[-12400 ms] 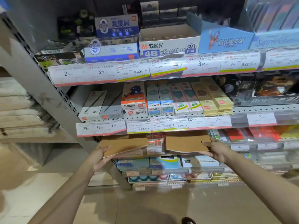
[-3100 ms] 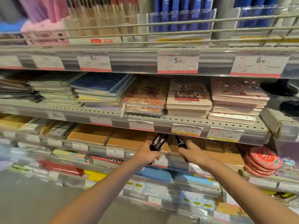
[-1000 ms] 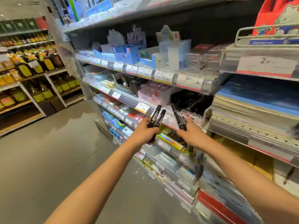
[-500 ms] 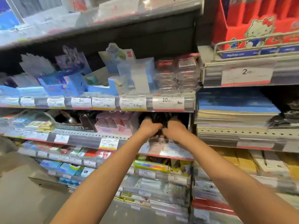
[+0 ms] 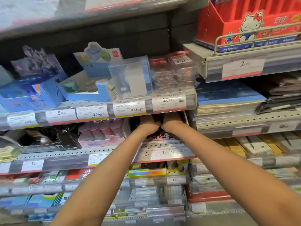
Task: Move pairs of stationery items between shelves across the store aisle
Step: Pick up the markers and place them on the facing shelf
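My left hand [image 5: 149, 123] and my right hand [image 5: 172, 120] are side by side, almost touching, reaching into the marker compartment on the middle shelf [image 5: 162, 154]. The price rail [image 5: 169, 101] of the shelf above covers all the fingers. A dark shape [image 5: 156, 117], probably black markers, shows between the two hands. Below the wrists is the scribbled front of the markers' display box [image 5: 160, 136]. Whether either hand holds a marker cannot be seen.
A pink box [image 5: 101, 136] and a black box [image 5: 65, 142] stand left of the compartment. Stacked notebooks [image 5: 228, 101] fill the bay to the right. A clear plastic case [image 5: 130, 79] and blue display boxes [image 5: 40, 95] sit on the shelf above.
One second ago each hand held black markers in front of the shelves. Both hands have since pushed into the compartment under the price rail, and their fingers and the markers are now hidden.
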Tool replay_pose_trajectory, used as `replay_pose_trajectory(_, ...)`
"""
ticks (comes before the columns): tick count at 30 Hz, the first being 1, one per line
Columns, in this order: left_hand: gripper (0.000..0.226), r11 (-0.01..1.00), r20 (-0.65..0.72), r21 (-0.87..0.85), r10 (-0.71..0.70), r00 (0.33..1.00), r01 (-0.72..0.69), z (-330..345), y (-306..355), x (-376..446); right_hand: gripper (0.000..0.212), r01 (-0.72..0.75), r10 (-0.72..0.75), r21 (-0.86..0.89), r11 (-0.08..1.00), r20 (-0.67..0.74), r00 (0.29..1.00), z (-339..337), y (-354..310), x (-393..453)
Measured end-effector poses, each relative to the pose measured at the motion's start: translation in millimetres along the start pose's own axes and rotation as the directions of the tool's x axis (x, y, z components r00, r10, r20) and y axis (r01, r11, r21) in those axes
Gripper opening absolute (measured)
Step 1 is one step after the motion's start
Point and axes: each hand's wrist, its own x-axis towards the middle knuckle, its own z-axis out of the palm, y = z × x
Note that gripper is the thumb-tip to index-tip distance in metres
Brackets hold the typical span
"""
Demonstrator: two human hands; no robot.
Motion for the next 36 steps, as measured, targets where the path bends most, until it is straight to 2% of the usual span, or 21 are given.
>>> replay_pose_trajectory(2,0.037,0.998,0.018,-0.056,0.009,1.000,-0.008,-2.8,-2.8,1.3,0.039,0.009,-0.007,0.064,0.998,-0.033,0.999,-1.8,1.0,-3.4)
replay_pose_trajectory(5,0.019,0.988,0.059,-0.152,0.010,0.998,-0.001,-7.7,-5.7,0.3,0.041,0.026,-0.016,0.122,0.992,-0.082,0.996,0.5,0.1,-7.9)
replay_pose_trajectory(6,0.017,0.993,0.101,-0.122,0.013,0.995,-0.001,-9.8,-6.4,-0.4,0.039,0.025,-0.013,0.130,0.991,-0.087,0.996,1.2,-0.8,-8.6)
replay_pose_trajectory(9,0.027,0.984,0.238,0.151,0.056,0.970,-0.094,-13.2,-11.7,-3.9,0.039,0.046,-0.039,0.143,0.989,-0.055,0.998,1.2,-4.2,-11.2)
replay_pose_trajectory(12,0.045,0.921,0.261,0.335,0.112,0.959,-0.199,-9.3,-21.0,-5.2,0.040,0.107,-0.119,0.207,0.972,0.044,0.992,-2.4,-5.3,-17.1)
replay_pose_trajectory(15,0.054,0.846,0.198,0.464,0.190,0.962,-0.262,-7.8,-29.7,-4.8,0.010,0.106,-0.144,0.209,0.972,0.175,0.974,-6.2,-0.2,-21.2)
replay_pose_trajectory(16,0.054,0.810,0.182,0.517,0.212,0.960,-0.277,-7.6,-32.2,-4.5,0.007,0.098,-0.140,0.210,0.973,0.192,0.971,-6.3,2.7,-22.1)
replay_pose_trajectory(19,0.055,0.724,0.125,0.625,0.277,0.953,-0.292,-4.7,-40.2,-3.8,0.036,0.135,-0.166,0.208,0.969,0.139,0.976,0.2,14.6,-18.6)
replay_pose_trajectory(23,0.055,0.800,0.057,0.506,0.341,0.938,-0.322,1.5,-51.0,-2.5,0.052,0.168,-0.177,0.226,0.960,0.023,0.984,8.9,20.8,-20.5)
replay_pose_trajectory(29,0.051,0.840,-0.006,0.445,0.350,0.937,-0.311,1.8,-50.0,-5.1,0.064,0.117,-0.121,0.275,0.954,-0.002,0.993,13.8,19.4,-18.5)
replay_pose_trajectory(33,0.050,0.894,0.019,0.324,0.320,0.947,-0.309,-1.9,-51.7,-9.7,0.061,0.154,-0.140,0.313,0.937,-0.065,0.988,13.1,20.4,-22.3)
replay_pose_trajectory(36,0.050,0.924,-0.051,0.224,0.330,0.943,-0.311,-4.8,-51.9,-17.0,0.057,0.241,-0.188,0.329,0.913,-0.185,0.965,13.6,21.1,-31.9)
